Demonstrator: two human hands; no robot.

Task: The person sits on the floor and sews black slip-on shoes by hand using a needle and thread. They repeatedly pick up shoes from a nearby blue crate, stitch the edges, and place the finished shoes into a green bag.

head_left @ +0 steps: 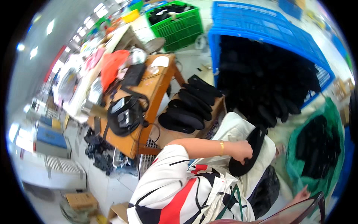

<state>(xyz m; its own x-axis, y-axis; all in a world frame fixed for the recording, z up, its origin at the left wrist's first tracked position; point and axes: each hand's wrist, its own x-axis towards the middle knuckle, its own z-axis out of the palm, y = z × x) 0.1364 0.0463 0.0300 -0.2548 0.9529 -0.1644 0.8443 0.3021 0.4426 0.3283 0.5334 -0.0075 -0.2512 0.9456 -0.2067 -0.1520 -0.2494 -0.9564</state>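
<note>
My left hand, with a gold bracelet at the wrist, is closed on the edge of a long black soft item with rounded ends. It lies over pale cloth on my lap; whether it is a cap or a slipper cannot be told. At the lower right, my right hand is held beside a green sack with black pieces inside. Its fingers look loosely apart, with nothing visible in them. Left of my lap, several similar black items lie overlapped in a row on a cardboard box.
A large blue crate full of black items lies tipped toward me. A wooden table on the left carries a black bag and red cloth. Behind it stands a green crate. A black plastic bag sits beside my lap.
</note>
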